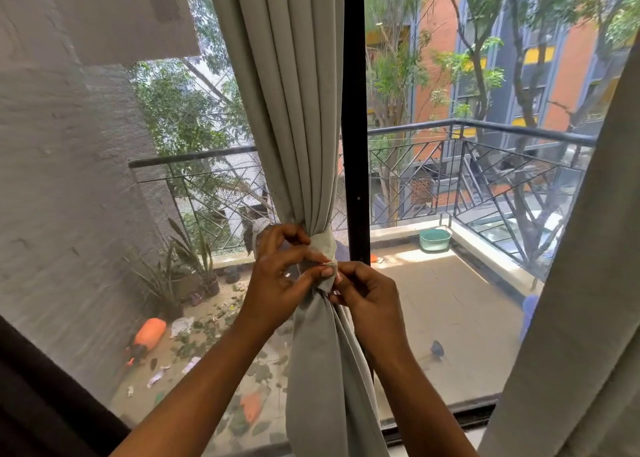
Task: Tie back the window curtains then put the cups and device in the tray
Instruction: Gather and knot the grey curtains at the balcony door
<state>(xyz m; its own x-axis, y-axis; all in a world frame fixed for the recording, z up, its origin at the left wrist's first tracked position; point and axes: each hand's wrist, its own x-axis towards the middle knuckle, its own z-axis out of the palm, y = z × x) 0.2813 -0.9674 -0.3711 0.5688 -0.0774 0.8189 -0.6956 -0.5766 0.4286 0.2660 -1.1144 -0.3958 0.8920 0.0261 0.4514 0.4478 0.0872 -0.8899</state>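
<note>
A pale grey-green curtain (294, 110) hangs in front of the window, gathered into a narrow bunch at mid height. A light fabric tie-back (323, 243) wraps around the gathered part. My left hand (280, 276) pinches the end of the tie-back at the front of the bunch. My right hand (363, 290) pinches the same end from the right, fingertips meeting those of the left. Below the hands the curtain falls in loose folds. No cups, device or tray are in view.
A black window frame post (355, 127) stands just right of the curtain. A second curtain (588, 283) hangs at the right edge. Outside is a balcony with a metal railing (485, 166), potted plants (180, 273) and a green basin (434, 239).
</note>
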